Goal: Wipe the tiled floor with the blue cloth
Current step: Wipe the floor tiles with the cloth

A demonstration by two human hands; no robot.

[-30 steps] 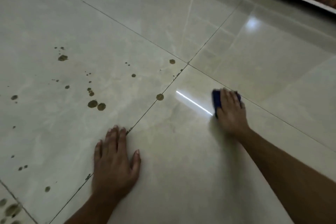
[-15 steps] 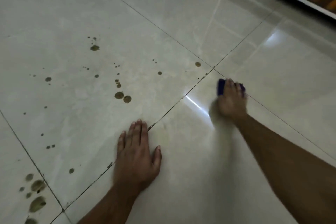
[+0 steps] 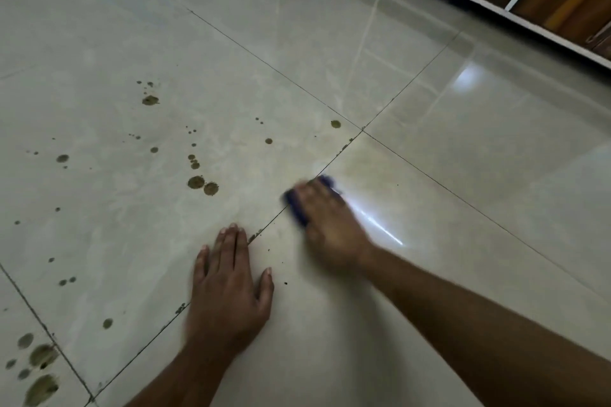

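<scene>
Cloth (image 3: 295, 205) under right hand (image 3: 330, 225), left hand (image 3: 228, 291) flat

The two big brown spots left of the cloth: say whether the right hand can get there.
Probably yes. The right hand presses the cloth at the grout line, and bare tile lies between it and the spots. The left hand rests flat nearer, clear of that path.

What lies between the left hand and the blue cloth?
In the head view, a dark grout line with dirt specks crosses bare tile between left hand and blue cloth.
</scene>
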